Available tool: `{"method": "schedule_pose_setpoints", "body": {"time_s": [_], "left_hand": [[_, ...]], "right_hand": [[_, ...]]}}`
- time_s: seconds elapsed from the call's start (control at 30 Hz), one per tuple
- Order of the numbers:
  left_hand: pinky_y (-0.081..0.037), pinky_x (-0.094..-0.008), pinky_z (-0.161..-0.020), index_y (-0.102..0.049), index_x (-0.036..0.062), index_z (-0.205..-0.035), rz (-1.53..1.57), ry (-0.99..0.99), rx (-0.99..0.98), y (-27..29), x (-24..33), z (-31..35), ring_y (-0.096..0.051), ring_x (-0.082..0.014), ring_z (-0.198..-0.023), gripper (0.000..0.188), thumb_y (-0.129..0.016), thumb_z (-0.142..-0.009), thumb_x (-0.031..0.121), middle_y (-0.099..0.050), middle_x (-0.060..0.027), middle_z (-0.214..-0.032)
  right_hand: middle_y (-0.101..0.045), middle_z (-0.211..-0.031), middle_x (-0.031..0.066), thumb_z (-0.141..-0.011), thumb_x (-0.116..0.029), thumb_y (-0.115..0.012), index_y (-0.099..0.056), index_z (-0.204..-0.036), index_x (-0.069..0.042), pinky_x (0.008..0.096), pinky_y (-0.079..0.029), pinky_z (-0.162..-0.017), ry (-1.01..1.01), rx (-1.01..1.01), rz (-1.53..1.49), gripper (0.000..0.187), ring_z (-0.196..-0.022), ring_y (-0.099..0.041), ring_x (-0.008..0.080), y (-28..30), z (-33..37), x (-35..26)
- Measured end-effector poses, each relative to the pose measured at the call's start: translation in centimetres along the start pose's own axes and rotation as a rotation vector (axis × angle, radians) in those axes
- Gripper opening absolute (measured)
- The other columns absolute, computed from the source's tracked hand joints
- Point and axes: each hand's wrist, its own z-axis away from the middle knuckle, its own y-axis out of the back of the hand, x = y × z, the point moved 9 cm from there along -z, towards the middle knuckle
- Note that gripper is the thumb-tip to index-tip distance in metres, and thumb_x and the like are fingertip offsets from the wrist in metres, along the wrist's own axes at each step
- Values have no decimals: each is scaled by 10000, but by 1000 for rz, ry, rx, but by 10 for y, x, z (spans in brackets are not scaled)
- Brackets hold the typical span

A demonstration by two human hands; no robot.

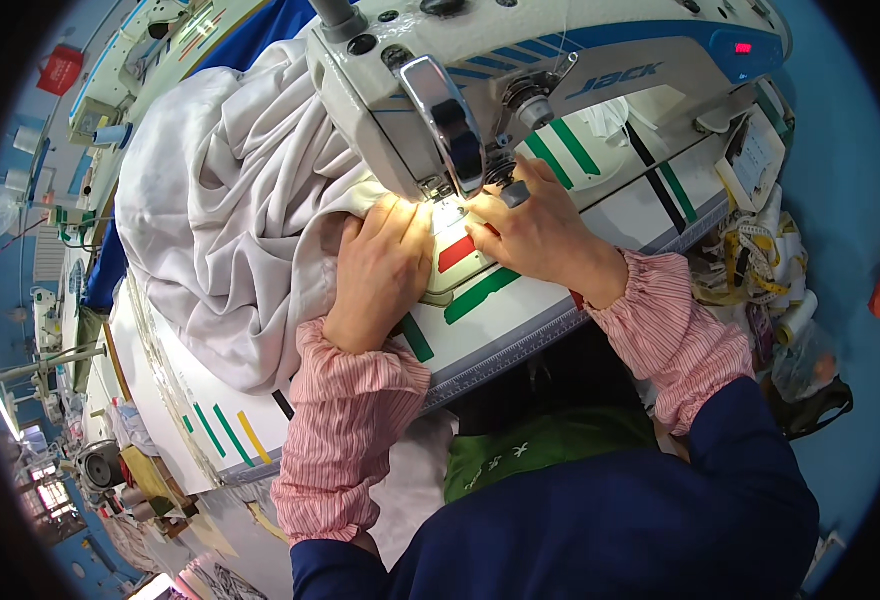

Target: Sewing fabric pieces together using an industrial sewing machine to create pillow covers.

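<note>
A large pale cloth [250,200] lies bunched in deep folds left of the sewing machine [560,70], and its edge runs in toward the lit needle area. On that edge, just left of the presser foot [440,190], my left hand [385,270] is closed, with its fingers close together and pressing the cloth down. My right hand [550,235] is at the right of the needle, its fingers bent in and its thumb close to the index finger. Glare and the fingers hide what it holds there. Below the needle, a red tape strip [456,253] marks the machine bed.
Green tape strips [482,294] mark the white table [560,310], and a ruler tape [505,360] follows its front edge. Tape measures and bags [755,260] hang at the right end. Another sewing machine [110,90] stands at the far left. Pale cloth [415,480] also hangs below the table edge.
</note>
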Motion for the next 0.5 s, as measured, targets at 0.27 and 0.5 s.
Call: {"method": "schedule_pose_setpoints", "body": {"time_s": [0.27,0.5], "left_hand": [[-446,-402,-810,-646,44,-1046,-24,12,-6,-5,-4,-2,-558,-230,-1054,262,-651,-812,162,-610,-63,-989],[-437,-401,-903,-649,32,-1079,8,9,-15,-3,-2,0,-559,-239,-1091,287,-646,-817,149,-628,-78,-1063]], "right_hand": [[-622,-798,77,-807,-111,-729,-635,-893,-51,393,-479,-693,-170,179,-271,141,-848,-600,284,17,-8,25],[-582,-710,44,-714,29,-702,-596,-793,-55,350,-497,-612,-157,289,-202,157,-701,-598,236,25,-13,24]]}}
